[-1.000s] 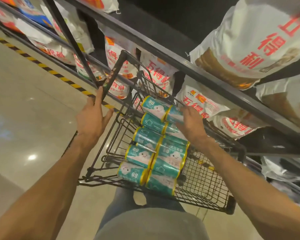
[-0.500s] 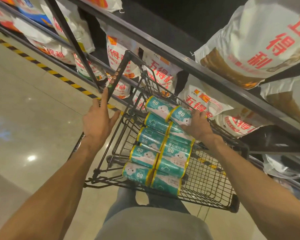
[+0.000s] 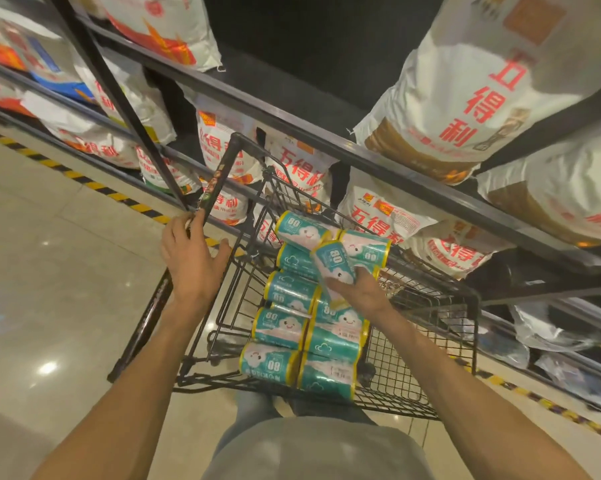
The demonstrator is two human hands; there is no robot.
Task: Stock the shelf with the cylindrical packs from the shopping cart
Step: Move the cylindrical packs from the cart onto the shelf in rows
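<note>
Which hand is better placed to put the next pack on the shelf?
Right. The right hand already holds a teal pack above the cart; the left hand rests on the cart handle.

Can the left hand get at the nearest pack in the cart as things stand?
Probably yes. The left hand rests on the cart handle holding nothing else, the cart is open on top, and the nearest pack lies uncovered. The right hand holds another pack, farther off.

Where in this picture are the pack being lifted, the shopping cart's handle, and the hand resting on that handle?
lifted pack (image 3: 334,268): head view, on its teal wrapper below the printed number.
cart handle (image 3: 219,178): head view, on the middle of the dark bar.
left hand (image 3: 190,259): head view, on the back of the hand.
</note>
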